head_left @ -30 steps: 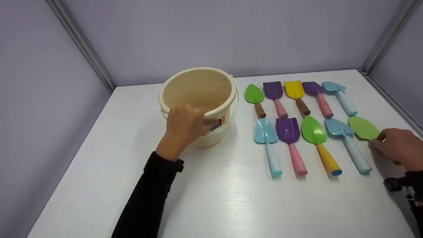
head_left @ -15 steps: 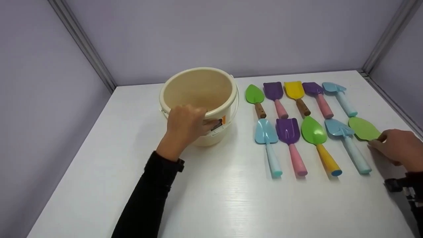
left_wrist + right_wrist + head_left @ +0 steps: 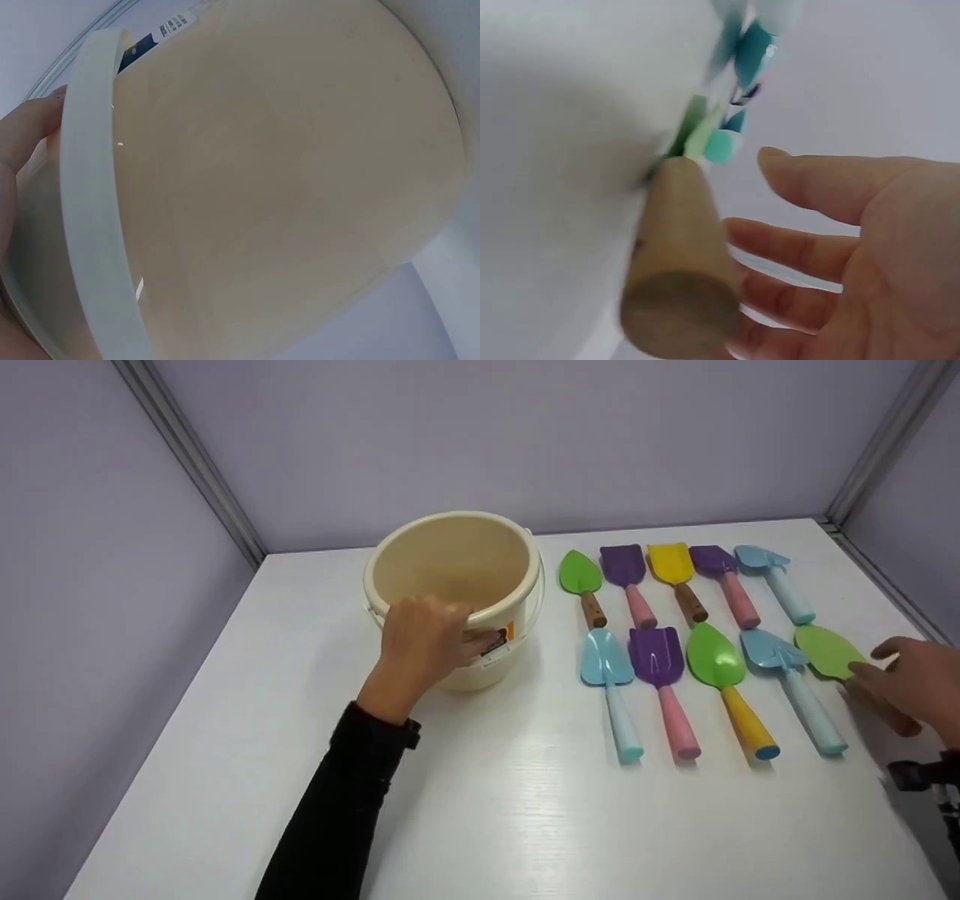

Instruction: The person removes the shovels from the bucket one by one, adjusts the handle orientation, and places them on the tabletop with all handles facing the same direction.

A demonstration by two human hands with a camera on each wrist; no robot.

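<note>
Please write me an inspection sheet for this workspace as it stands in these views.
Surface: white table, bare near the front edge.
Job's things: cream bucket upright; green shovel with wooden handle at the right end of the near row.
Clutter: nine other shovels in two rows.
Hands: left hand grips the bucket's rim; right hand open, fingers spread beside the handle, not closed round it.
Cables: nothing seen.
Surroundings: lilac walls with metal corner strips.
</note>
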